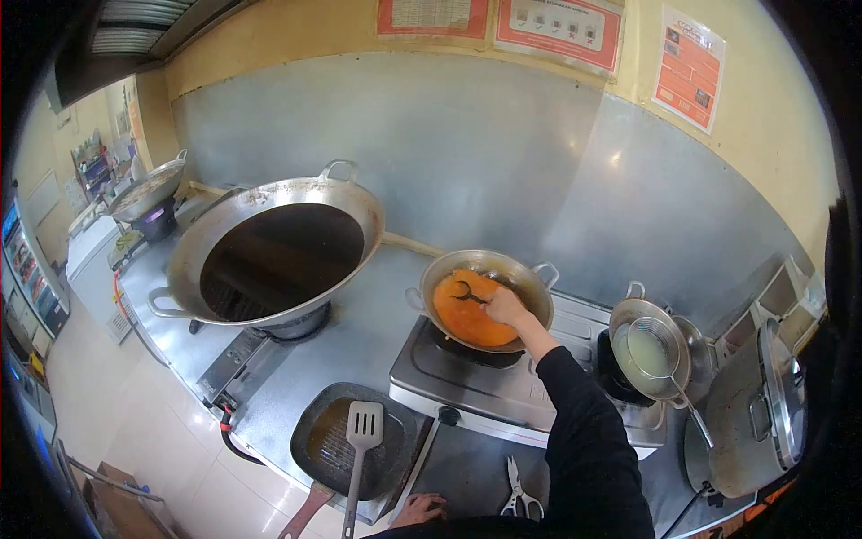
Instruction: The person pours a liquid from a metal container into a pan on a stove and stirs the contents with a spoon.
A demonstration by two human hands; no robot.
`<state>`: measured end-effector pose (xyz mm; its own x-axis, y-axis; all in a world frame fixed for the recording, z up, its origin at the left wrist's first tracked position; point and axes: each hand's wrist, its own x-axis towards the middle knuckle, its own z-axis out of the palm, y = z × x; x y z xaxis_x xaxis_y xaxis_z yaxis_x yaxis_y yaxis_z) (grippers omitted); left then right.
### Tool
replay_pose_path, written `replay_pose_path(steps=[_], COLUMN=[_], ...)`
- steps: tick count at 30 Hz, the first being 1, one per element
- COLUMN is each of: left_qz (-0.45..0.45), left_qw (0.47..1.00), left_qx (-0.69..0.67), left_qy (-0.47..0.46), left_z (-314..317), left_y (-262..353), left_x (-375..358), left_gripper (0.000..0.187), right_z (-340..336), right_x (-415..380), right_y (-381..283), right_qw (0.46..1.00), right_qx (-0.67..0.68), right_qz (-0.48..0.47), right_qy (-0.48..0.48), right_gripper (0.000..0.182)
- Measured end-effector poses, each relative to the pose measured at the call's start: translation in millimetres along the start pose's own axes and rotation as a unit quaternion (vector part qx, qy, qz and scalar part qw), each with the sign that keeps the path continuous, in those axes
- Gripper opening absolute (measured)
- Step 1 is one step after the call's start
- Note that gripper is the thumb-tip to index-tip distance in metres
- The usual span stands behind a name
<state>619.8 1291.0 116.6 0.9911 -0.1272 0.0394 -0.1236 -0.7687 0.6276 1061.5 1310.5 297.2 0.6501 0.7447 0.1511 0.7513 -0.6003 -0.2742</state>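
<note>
My right hand (505,307) is closed round the handle of a dark ladle (465,292), its head in the orange sauce (467,322). The sauce lies in a metal wok (532,292) with two loop handles, standing on the left burner of a silver gas stove (422,361). At the bottom edge my left hand (419,510) rests on the counter, fingers stretched out and holding nothing; its wrist is out of view. Near it are a square grill pan (316,467) with a slotted turner (365,427) lying across it, and kitchen scissors (518,494).
A large wok of dark oil (287,251) stands on a burner to the left. On the stove's right burner, a pan (684,359) holds a round strainer (648,349) over pale liquid. A lidded stockpot (736,440) stands far right. A metal backsplash (449,153) rises behind.
</note>
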Motion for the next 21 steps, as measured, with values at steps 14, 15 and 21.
replay_pose_path(steps=[14, 15, 21], left_qz=[0.004, 0.006, 0.006], left_qw=[1.0, 1.0, 1.0], left_qx=[-0.006, -0.011, -0.01], left_qy=[0.007, 0.007, 0.005], left_z=[1.4, -0.7, -8.6], left_y=[-0.5, 0.9, 6.7], left_x=[-1.0, -0.8, 0.2], left_gripper=[0.013, 0.013, 0.013], right_z=[-46.1, -48.3, -59.6], right_x=[-15.3, -18.6, -38.2], right_y=[-39.7, -40.4, -28.2], right_qw=[0.964, 0.963, 0.981], right_qx=[0.207, 0.199, 0.069], right_qz=[0.097, 0.1, 0.016], right_qy=[-0.135, -0.149, -0.179], right_gripper=[0.026, 0.026, 0.026])
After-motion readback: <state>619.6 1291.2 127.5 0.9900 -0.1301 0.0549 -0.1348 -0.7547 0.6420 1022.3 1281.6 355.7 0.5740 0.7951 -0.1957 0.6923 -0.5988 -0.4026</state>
